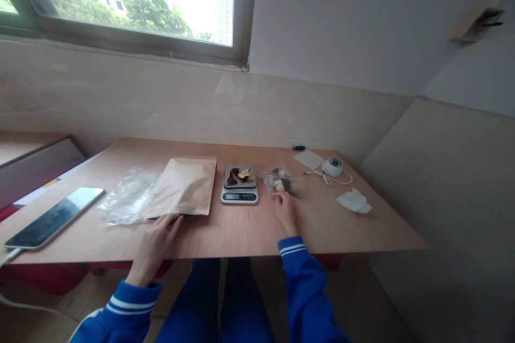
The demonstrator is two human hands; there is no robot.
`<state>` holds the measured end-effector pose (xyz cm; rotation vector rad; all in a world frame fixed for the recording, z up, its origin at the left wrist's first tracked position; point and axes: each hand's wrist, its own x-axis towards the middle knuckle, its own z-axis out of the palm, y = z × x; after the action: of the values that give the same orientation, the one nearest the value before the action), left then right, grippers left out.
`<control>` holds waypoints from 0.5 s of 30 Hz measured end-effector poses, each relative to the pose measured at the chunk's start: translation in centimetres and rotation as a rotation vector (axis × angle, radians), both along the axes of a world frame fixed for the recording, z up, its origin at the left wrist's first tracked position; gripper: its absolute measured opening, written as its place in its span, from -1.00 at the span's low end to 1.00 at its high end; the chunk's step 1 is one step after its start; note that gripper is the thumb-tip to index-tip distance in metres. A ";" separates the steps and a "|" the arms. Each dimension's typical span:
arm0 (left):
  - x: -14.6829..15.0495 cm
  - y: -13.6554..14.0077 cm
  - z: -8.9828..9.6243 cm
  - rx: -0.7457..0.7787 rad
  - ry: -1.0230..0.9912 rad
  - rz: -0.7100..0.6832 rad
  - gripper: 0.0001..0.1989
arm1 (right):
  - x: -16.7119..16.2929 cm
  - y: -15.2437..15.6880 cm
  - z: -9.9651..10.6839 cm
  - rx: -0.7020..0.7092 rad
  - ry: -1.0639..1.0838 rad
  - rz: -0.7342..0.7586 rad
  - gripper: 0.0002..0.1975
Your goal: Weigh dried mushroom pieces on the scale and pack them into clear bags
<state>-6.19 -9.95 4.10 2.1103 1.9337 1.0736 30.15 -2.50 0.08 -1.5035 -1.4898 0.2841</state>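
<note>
A brown kraft paper pouch (183, 185) lies flat on the table, left of the middle. My left hand (159, 233) is at its near edge, fingers closed on that edge, where a dark strip shows. Right of the pouch stands a small digital kitchen scale (239, 197) with dried dark and pale pieces (240, 175) on its plate. My right hand (285, 209) has its fingers closed at the near edge of a clear zip bag (295, 186) holding dark and pale dried pieces. Another clear zip bag (277, 170) lies partly under it.
Crumpled clear plastic (131, 195) lies left of the pouch, and a phone (56, 218) with a cable is farther left. On the right are a white camera (332, 166) with its cord, a white paper (309, 158), a crumpled tissue (354, 201) and a green-handled tool (298, 148).
</note>
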 end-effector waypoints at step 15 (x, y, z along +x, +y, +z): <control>2.7 -0.7 5.4 -0.305 -0.575 -0.106 -0.57 | 0.1 0.1 -0.4 -0.004 0.006 -0.005 -0.73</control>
<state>-3.54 -10.63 9.50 1.5093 1.5687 1.1185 30.28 -2.40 -0.28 -1.5081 -1.4813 0.2891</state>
